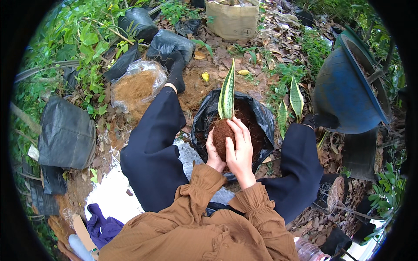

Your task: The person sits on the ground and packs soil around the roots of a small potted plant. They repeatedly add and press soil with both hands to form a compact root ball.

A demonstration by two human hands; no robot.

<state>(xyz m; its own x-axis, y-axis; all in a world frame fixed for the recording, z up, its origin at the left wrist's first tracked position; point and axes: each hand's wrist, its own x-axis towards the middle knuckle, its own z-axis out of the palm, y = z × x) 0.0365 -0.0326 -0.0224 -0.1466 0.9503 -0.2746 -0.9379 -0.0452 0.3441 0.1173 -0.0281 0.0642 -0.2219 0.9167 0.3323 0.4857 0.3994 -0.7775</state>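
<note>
Between my hands is a rounded ball of brown coir-like growing medium, with a yellow-edged snake plant leaf standing up out of it. My left hand cups the ball from the left and below. Across its right side lies my right hand, fingers pointing up toward the leaf's base. The ball is held over an open black plastic bag, which contains loose brown medium. My palms and the underside of the ball are hidden.
A clear bag of coir fibre lies beside my left foot. Two more snake plant leaves stand near my right foot, by a tilted blue pot. Black grow bags line the left, and a beige grow bag stands ahead.
</note>
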